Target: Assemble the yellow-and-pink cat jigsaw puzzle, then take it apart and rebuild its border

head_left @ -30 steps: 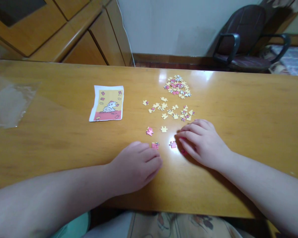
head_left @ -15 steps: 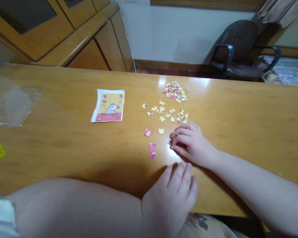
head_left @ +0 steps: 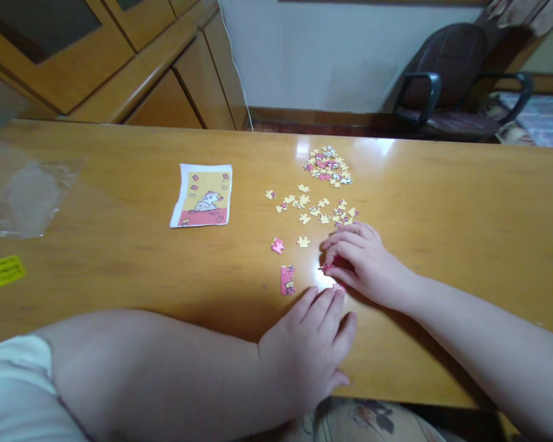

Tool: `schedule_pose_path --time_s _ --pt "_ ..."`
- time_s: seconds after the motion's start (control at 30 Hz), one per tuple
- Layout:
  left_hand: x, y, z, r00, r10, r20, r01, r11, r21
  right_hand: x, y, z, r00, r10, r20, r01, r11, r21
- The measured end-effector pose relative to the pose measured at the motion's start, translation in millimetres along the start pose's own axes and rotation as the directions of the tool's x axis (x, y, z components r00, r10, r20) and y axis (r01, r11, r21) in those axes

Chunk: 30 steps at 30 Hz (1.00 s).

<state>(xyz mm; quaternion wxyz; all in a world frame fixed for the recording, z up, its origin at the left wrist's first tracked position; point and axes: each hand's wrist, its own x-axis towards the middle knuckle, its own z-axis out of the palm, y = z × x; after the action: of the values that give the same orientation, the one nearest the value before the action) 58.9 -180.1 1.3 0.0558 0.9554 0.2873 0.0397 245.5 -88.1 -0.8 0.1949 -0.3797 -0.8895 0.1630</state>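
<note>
Thumb and fingers of my right hand (head_left: 362, 264) pinch a pink puzzle piece (head_left: 325, 267) just above or on the table. My left hand (head_left: 306, 350) lies with its fingers stretched and apart. Its fingertips are by another pink puzzle piece (head_left: 338, 287), partly hidden; I cannot tell whether they touch it. To their left sits a small joined pink section (head_left: 286, 280) of the jigsaw. Farther up are a pink piece cluster (head_left: 278, 245) and a single yellow piece (head_left: 303, 242). Several loose yellow pieces (head_left: 304, 199) are spread beyond, with a denser pile (head_left: 329, 166) behind them.
A picture sheet (head_left: 205, 196) with a white animal on yellow and pink lies left of the pieces. At the far left are a clear plastic bag (head_left: 23, 196) and a yellow label (head_left: 2, 274). Beyond the table (head_left: 120, 258) stand wooden cabinets (head_left: 166, 104) and an office chair (head_left: 451, 80).
My left hand has moved up toward my right hand, and its fingers have reached the pink piece there. My right hand still pinches its piece. The view has shifted slightly.
</note>
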Motion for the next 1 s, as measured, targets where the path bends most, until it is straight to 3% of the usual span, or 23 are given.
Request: schedule_pose_path --time_s 0.17,0.4,0.77,1.0 --pt "-1.7 2.0 -3.0 1.0 0.005 -0.01 -0.005 0.999 0.049 -0.6 2.1 -8.9 0.999 0.013 -0.031 -0.01 0.995 0.104" --pt "-3.2 3.2 -4.9 1.0 -0.023 0.009 0.023 0.997 0.073 -1.7 8.9 -12.0 0.993 -0.071 0.1 0.045 0.97 0.241" --pt "-3.2 3.5 -5.0 1.0 -0.021 0.018 0.019 0.997 0.075 -2.4 4.0 -7.1 0.983 -0.012 0.185 -0.035 0.968 0.248" --pt "-3.3 3.2 -6.6 0.999 -0.025 0.027 0.023 0.997 0.068 -2.3 3.5 -6.2 0.989 -0.004 0.15 -0.019 0.988 0.154"
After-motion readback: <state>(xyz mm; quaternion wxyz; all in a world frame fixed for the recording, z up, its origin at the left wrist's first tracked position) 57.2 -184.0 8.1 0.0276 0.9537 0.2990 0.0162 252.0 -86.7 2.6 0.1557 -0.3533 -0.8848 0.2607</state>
